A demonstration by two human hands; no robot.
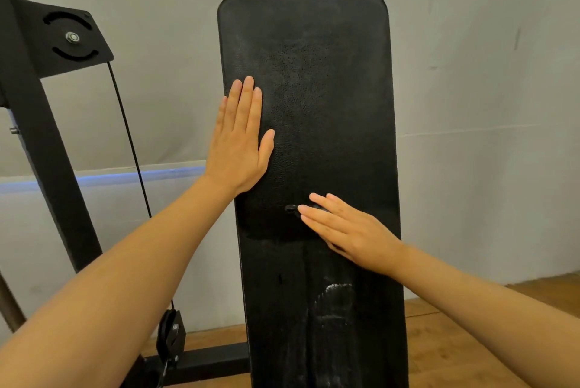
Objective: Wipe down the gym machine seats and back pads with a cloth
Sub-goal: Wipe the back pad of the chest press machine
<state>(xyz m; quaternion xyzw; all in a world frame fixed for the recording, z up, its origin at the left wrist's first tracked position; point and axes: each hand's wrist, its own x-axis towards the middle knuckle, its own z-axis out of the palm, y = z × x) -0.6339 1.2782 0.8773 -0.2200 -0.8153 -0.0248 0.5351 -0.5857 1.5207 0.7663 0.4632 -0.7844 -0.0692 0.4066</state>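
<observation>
A black steel machine frame [40, 136] stands at the left, carrying a flat black bracket plate [67, 39] with 2 curved slots and 1 silver bolt at its middle. A thin black cable [128, 139] runs down from the plate to a small black pulley [169, 332] near the frame's floor bar. Behind everything hangs a pale grey wall [470, 73] with a glowing blue strip low on the left, and brown wooden flooring [455, 340] shows at the lower right. Nothing lies between the camera and the pad except the person's own 2 bare forearms.

The long black textured vinyl back pad [314, 80] fills the middle, rounded at its top corners, with whitish smears on its lower part.

The left hand [240, 142] lies flat against the pad's left edge, fingers straight, together and pointing up, thumb spread to the right. The right hand [342, 227] lies lower, near the pad's middle, fingers straight and pointing up-left, pressing on a small dark cloth [292, 208], of which only a dark bit shows just past the fingertips; its shape cannot be told.
</observation>
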